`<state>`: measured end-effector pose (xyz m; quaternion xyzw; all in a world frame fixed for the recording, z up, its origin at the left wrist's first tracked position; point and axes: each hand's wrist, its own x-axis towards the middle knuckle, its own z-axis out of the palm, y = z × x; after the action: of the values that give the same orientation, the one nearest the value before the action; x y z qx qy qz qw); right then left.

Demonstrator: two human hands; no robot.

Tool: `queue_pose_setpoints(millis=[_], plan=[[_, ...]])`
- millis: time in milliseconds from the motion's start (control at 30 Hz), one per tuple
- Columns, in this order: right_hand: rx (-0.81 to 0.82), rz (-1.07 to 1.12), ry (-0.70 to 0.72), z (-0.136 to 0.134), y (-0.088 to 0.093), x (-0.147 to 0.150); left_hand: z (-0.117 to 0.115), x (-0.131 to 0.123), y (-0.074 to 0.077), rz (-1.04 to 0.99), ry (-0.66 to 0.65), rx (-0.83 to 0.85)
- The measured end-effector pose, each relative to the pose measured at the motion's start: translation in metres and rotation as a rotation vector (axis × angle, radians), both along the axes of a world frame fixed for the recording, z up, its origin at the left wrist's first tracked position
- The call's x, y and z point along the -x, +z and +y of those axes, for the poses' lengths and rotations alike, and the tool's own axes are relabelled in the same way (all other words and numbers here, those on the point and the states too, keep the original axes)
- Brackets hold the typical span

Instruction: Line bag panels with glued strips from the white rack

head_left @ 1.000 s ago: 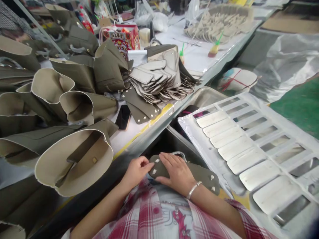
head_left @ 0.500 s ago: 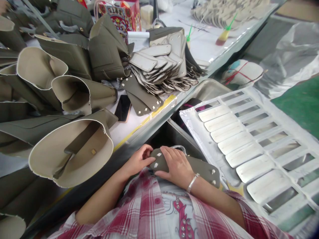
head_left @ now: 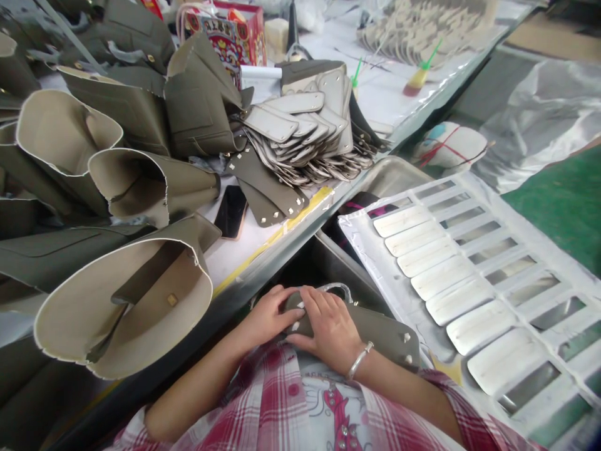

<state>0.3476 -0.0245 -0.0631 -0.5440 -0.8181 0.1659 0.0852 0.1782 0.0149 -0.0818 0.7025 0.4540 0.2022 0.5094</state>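
Pinching the olive panel's [head_left: 378,322] end edge, the left hand [head_left: 271,316] sits beside the right hand's [head_left: 332,327] pressed-together fingers; a gap separates panel and bench [head_left: 224,255].

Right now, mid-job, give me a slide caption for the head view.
Left hand and right hand on an olive panel, beside a white slotted board.

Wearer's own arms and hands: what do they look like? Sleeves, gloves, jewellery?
Left hand and right hand: both ungloved. Silver-coloured bracelet on the right wrist. Plaid sleeves, left and right, red and white, leave both forearms bare.
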Motion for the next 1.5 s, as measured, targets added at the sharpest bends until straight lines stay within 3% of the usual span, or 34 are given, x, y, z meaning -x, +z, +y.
queue_pose_setpoints(millis=[233,333,533,767,867,933,1033,1167,1300,1500], plan=[[0.006,0.011,0.074,0.003,-0.002,-0.008,0.0,0.002,-0.005,-0.024,-0.031,-0.001],[-0.005,0.041,0.143,-0.001,0.0,-0.037,-0.001,0.005,-0.004,-0.036,-0.07,-0.013],[-0.059,-0.121,0.098,-0.027,0.001,-0.095,-0.002,0.008,-0.006,-0.083,-0.115,0.026],[-0.028,-0.257,0.085,-0.028,-0.002,-0.058,0.006,0.016,-0.011,-0.021,-0.156,0.003],[-0.034,-0.252,0.05,-0.022,-0.004,-0.043,0.013,0.019,0.003,0.151,-0.192,-0.084],[-0.043,-0.237,0.024,-0.021,-0.002,-0.039,0.015,0.013,0.016,0.275,-0.212,-0.226],[-0.004,-0.168,0.036,-0.025,0.006,-0.049,0.012,-0.006,0.029,0.353,-0.361,-0.448],[0.087,-0.089,0.048,-0.037,0.017,-0.082,0.006,-0.031,0.026,0.407,-0.554,-0.499],[0.084,-0.079,-0.008,-0.045,0.013,-0.11,0.005,-0.039,0.02,0.393,-0.571,-0.508],[0.022,-0.023,-0.038,-0.045,0.001,-0.112,0.004,-0.039,0.025,0.424,-0.593,-0.543]])
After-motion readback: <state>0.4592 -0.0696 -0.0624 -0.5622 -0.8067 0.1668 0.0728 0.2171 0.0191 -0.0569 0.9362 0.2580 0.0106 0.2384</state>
